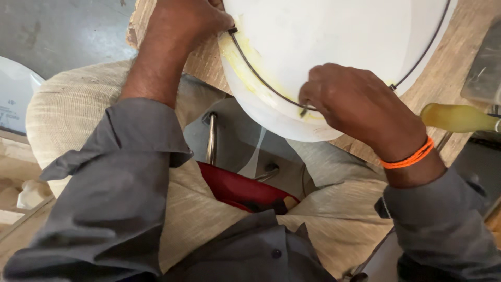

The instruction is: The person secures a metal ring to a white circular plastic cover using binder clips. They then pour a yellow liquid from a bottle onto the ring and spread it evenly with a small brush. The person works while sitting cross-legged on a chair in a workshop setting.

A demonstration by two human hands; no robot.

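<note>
A large white dome-shaped shell (pixel 334 42) rests on a wooden bench, overhanging its near edge. A thin black wire ring (pixel 261 78) runs around the shell, over a yellowish smear. My left hand (pixel 190 21) grips the shell's left rim where the wire begins. My right hand (pixel 355 104), with an orange band on the wrist, pinches the wire against the lower rim of the shell. Both sleeves are grey.
The wooden bench (pixel 443 62) carries a tool with a yellow handle (pixel 456 117) at the right. Below the shell are my lap in beige trousers, a red stool seat (pixel 235 188) with a metal frame, and a white disc (pixel 13 94) at far left.
</note>
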